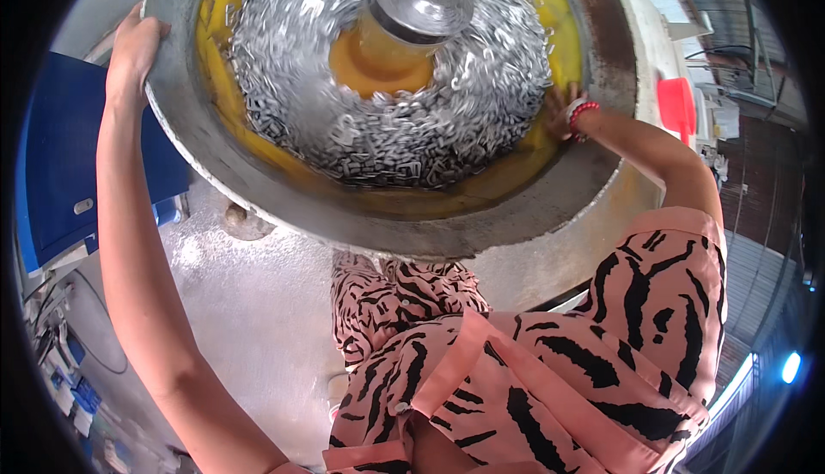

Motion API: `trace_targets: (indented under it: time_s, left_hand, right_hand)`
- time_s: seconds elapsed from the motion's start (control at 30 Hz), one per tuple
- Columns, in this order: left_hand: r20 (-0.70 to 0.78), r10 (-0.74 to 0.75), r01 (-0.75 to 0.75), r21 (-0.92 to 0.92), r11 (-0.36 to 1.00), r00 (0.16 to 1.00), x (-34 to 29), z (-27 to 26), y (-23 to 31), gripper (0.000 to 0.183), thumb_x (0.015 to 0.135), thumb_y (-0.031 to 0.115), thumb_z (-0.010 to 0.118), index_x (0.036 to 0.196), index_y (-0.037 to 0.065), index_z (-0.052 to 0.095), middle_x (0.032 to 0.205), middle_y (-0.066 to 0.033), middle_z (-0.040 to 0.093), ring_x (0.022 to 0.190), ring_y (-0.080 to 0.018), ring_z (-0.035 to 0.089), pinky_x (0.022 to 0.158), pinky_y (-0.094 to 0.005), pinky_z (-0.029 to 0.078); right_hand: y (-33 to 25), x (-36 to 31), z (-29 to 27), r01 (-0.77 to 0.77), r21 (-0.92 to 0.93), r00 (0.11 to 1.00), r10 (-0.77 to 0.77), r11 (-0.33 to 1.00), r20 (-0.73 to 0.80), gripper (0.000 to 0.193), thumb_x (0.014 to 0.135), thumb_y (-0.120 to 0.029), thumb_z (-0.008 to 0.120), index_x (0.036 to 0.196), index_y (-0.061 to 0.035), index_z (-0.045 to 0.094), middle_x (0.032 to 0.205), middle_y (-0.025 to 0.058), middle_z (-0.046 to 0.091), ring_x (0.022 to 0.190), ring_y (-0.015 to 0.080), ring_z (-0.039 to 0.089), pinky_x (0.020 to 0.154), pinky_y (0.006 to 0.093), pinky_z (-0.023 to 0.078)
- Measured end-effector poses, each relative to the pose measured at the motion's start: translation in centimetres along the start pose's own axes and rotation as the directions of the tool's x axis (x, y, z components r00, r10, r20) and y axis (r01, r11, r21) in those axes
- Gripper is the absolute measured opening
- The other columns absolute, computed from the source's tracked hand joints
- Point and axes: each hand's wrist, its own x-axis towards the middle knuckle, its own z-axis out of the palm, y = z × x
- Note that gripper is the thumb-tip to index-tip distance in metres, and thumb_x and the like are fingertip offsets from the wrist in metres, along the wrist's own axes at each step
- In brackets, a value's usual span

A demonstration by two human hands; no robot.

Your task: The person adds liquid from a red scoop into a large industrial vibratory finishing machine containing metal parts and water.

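A large round metal tub (361, 232) with a yellow inner lining (481, 195) spreads across the upper middle. Many small silvery metal pieces (404, 134), shaped like little hooks or links, fill it in a ring. Motion blurs much of that ring. A shiny domed cap (421, 1) tops the post at the centre, with an orange-brown base around it. My left hand (137, 48) grips the tub's outer rim on the left, its fingers curled over the edge. On the right, my right hand (565, 111) rests inside against the yellow lining, fingers apart, beside the outer edge of the pieces.
Left of the tub stands a blue cabinet (73, 156). A rounded object (247, 222) lies on the pale floor (249, 302) below the rim. A red container (676, 106) sits beyond my right arm. Cables and small items crowd the lower left.
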Motion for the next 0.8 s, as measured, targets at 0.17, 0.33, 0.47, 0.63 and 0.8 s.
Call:
trace_targets:
  time_s: [0.17, 0.33, 0.47, 0.63, 0.8]
  left_hand:
    - [-0.058, 0.032, -0.037, -0.071, 0.997, 0.998, -1.2, 0.5, 1.4, 0.048, 0.067, 0.005, 0.038, 0.114, -0.003, 0.045, 0.091, -0.0164, 0.056, 0.077, -0.0224, 0.054, 0.071, -0.0311, 0.042]
    - [-0.097, 0.066, -0.066, 0.011, 0.998, 0.993, -0.7, 0.3, 0.9, 0.051, 0.066, 0.005, 0.036, 0.116, -0.003, 0.044, 0.097, -0.0197, 0.056, 0.089, -0.0259, 0.054, 0.080, -0.0309, 0.040]
    - [-0.096, 0.066, -0.065, 0.012, 0.998, 0.993, -0.1, -0.9, -0.8, 0.056, 0.065, 0.004, 0.039, 0.120, 0.000, 0.042, 0.099, -0.0149, 0.055, 0.086, -0.0209, 0.053, 0.078, -0.0286, 0.041]
    - [-0.037, 0.040, -0.039, 0.011, 0.999, 0.999, -1.3, -0.3, 0.9, 0.052, 0.066, 0.002, 0.040, 0.118, -0.001, 0.043, 0.099, -0.0152, 0.056, 0.091, -0.0202, 0.053, 0.082, -0.0274, 0.039]
    - [-0.039, -0.013, 0.014, 0.037, 0.999, 0.999, -2.1, -0.9, 1.2, 0.052, 0.067, 0.000, 0.042, 0.118, 0.000, 0.043, 0.101, -0.0123, 0.056, 0.092, -0.0196, 0.053, 0.082, -0.0263, 0.038]
  right_hand:
    - [-4.8, -7.9, -3.6, 0.674, 0.043, 0.686, -0.646, 0.738, 0.336, 0.052, 0.088, -0.045, 0.017, 0.133, -0.0192, 0.021, 0.138, 0.0178, 0.015, 0.125, 0.0389, 0.017, 0.102, 0.0486, 0.015]
    - [-5.2, -11.4, -5.8, 0.745, 0.282, 0.549, -0.796, 0.605, 0.255, 0.050, 0.089, -0.040, 0.020, 0.135, -0.0213, 0.013, 0.136, 0.0213, 0.016, 0.124, 0.0403, 0.017, 0.100, 0.0499, 0.021]
    - [1.9, -4.9, -3.0, 0.427, -0.056, 0.901, -0.419, 0.903, 0.107, 0.061, 0.085, -0.041, 0.032, 0.134, -0.0084, 0.016, 0.137, 0.0217, 0.011, 0.127, 0.0358, 0.010, 0.102, 0.0469, 0.012]
    - [7.5, 10.0, 0.4, 0.036, -0.075, 0.909, -0.063, 0.997, -0.412, 0.066, 0.083, -0.045, 0.033, 0.133, -0.0052, 0.017, 0.141, 0.0103, 0.011, 0.130, 0.0235, 0.006, 0.105, 0.0401, 0.001]
    - [10.7, 14.9, -7.5, -0.171, -0.089, 0.799, 0.086, 0.981, -0.595, 0.066, 0.084, -0.046, 0.033, 0.136, -0.0125, 0.010, 0.142, -0.0011, 0.007, 0.130, 0.0138, 0.003, 0.105, 0.0398, -0.001]
